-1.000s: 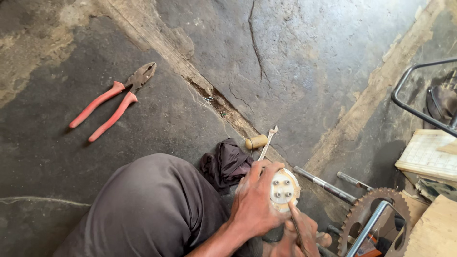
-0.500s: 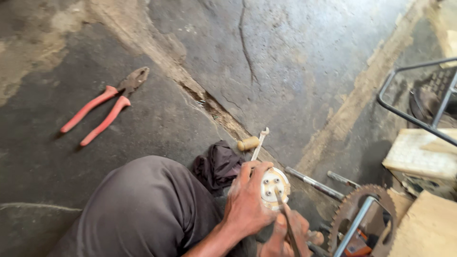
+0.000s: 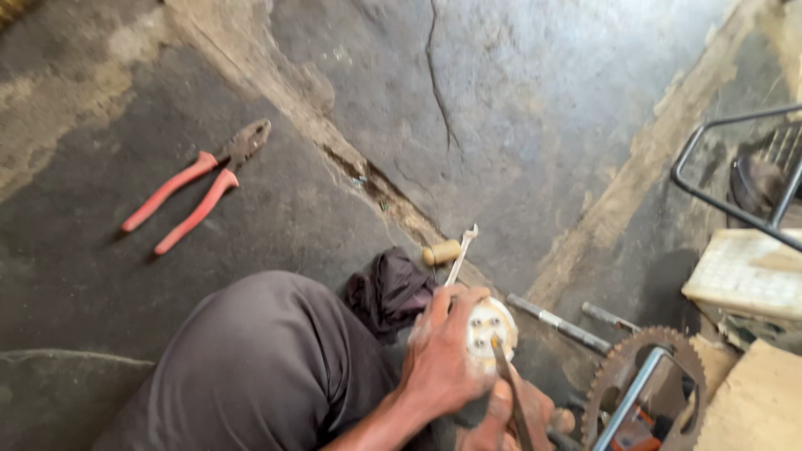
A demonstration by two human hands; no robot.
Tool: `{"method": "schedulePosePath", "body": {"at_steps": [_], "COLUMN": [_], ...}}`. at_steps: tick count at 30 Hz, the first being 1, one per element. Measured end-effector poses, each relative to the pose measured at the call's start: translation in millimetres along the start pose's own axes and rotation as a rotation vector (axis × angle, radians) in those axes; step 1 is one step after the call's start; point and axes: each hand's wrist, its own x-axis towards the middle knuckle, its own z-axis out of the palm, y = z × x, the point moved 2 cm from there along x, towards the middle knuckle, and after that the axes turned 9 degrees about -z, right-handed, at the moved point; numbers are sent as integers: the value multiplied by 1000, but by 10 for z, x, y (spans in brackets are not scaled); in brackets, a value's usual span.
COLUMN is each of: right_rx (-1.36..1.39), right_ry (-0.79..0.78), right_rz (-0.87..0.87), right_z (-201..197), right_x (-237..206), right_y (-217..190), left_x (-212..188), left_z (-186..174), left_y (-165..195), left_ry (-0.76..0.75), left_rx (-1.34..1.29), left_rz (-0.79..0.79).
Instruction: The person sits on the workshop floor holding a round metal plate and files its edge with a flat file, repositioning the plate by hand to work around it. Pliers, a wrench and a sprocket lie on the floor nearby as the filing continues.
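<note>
The left hand (image 3: 441, 359) is gripping a round white part (image 3: 489, 327); the right hand (image 3: 510, 413) is clenching a thin tool (image 3: 510, 392) touching its face.

A single camera, worn on the person's head, is looking steeply down at the cracked concrete floor (image 3: 518, 108). It is sitting close above the bent knee (image 3: 267, 367) and both hands, which are filling the lower middle of the frame; the left hand (image 3: 443, 359) is lying nearer than the right hand (image 3: 510, 413), which the bottom edge is cutting off. The red-handled pliers (image 3: 196, 188) are showing further out at upper left, and a toothed sprocket (image 3: 643, 384) is crowding the lower right corner. No second view is sharing the scene.
</note>
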Motion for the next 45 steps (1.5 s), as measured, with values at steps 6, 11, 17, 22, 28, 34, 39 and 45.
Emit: {"method": "schedulePosePath", "body": {"at_steps": [6, 11, 17, 22, 28, 34, 39, 45], "right_rx": [40, -165, -142, -63, 37, 187, 208, 213], "right_ry": [82, -51, -11, 108, -71, -111, -166, -224], "right_rz": [26, -423, -180, -41, -155, -203, -221, -220], "right_z": [14, 35, 16, 68, -25, -408, -539, -467], "right_x": [63, 274, 390, 412, 273, 286, 133, 52], "right_y": [-17, -164, -405, -414, -112, 417, 610, 567], "left_x": [23, 34, 7, 1, 18, 24, -5, 30], "left_z": [-5, 15, 4, -6, -63, -177, -193, -240], "left_y": [-4, -28, -21, -4, 28, 46, 3, 3], "left_ry": [14, 19, 6, -16, -49, -201, -269, -391], "left_rx": [18, 1, -17, -6, -31, 47, 72, 136], "left_rz": [42, -1, 41, 30, 1, 23, -26, -120]}}
